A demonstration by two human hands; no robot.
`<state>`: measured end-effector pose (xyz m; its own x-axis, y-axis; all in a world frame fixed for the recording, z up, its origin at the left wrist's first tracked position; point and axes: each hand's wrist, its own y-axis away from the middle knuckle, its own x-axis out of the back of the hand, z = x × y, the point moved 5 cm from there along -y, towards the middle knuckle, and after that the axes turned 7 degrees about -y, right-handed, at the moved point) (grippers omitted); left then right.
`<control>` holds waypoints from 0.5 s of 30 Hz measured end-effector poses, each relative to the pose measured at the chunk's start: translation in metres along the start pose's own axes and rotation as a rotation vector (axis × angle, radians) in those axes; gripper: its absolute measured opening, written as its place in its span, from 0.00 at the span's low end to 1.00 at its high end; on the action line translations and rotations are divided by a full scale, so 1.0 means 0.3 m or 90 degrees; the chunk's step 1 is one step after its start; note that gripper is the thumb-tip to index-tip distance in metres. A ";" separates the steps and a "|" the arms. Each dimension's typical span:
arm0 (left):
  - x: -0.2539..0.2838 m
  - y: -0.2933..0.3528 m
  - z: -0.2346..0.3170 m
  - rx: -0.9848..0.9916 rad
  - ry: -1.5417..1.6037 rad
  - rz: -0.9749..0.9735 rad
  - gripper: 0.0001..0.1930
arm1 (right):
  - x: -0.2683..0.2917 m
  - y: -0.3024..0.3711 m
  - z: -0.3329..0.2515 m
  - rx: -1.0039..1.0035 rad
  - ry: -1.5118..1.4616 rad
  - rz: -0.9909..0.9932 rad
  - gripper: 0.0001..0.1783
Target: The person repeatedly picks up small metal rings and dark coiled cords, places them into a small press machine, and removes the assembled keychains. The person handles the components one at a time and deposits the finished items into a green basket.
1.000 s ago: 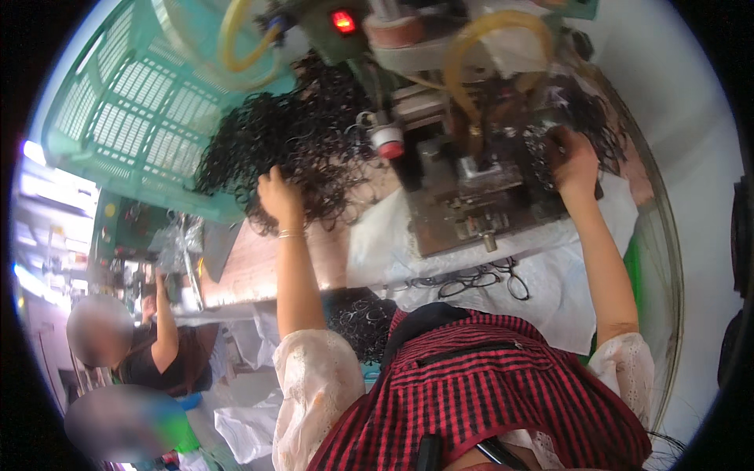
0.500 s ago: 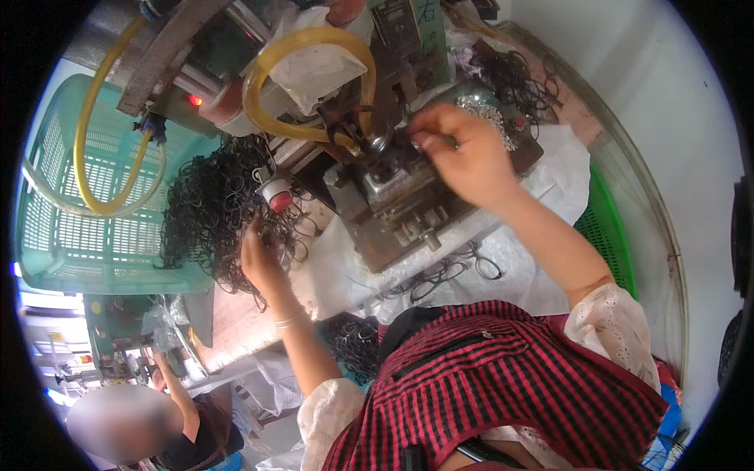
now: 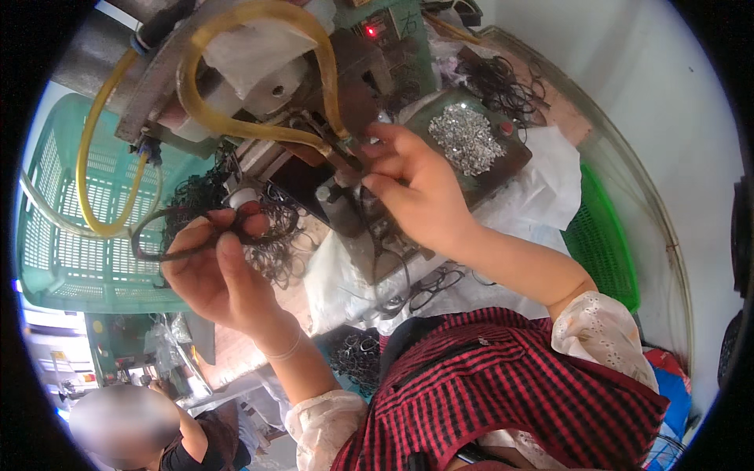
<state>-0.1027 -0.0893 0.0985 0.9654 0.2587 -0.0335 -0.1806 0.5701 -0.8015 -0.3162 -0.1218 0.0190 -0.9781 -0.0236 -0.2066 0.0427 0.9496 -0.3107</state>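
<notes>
A green plastic crate (image 3: 71, 235) sits far left. The left hand (image 3: 212, 271) pinches a dark elastic loop (image 3: 196, 231) before the pile of loops (image 3: 275, 251). The right hand (image 3: 416, 196), fingers closed, grips a small part at the press machine (image 3: 330, 118), beside a tray of silver clips (image 3: 467, 141).

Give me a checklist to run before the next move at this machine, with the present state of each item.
1. Left hand has a dark eyeglass frame in its grip: ok.
2. Right hand fingertips are at the machine's fixture: ok.
3. Whether a part is seated in the fixture: cannot tell, the fingers hide it.
4. Small silvery parts in the tray: ok, a pile is there.
5. Yellow hose away from both hands: not ok, it ends right by the right fingertips.
6. Red indicator lamp lit: ok.
</notes>
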 end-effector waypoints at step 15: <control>-0.244 0.102 -0.041 0.179 -0.178 -0.134 0.06 | 0.460 -0.066 0.208 0.249 0.685 0.081 0.09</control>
<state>-0.1764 -0.1003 0.0691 0.9054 0.2938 0.3065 -0.0675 0.8123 -0.5794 -0.4393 -0.1634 -0.0613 -0.6212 0.5232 0.5834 0.0300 0.7598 -0.6494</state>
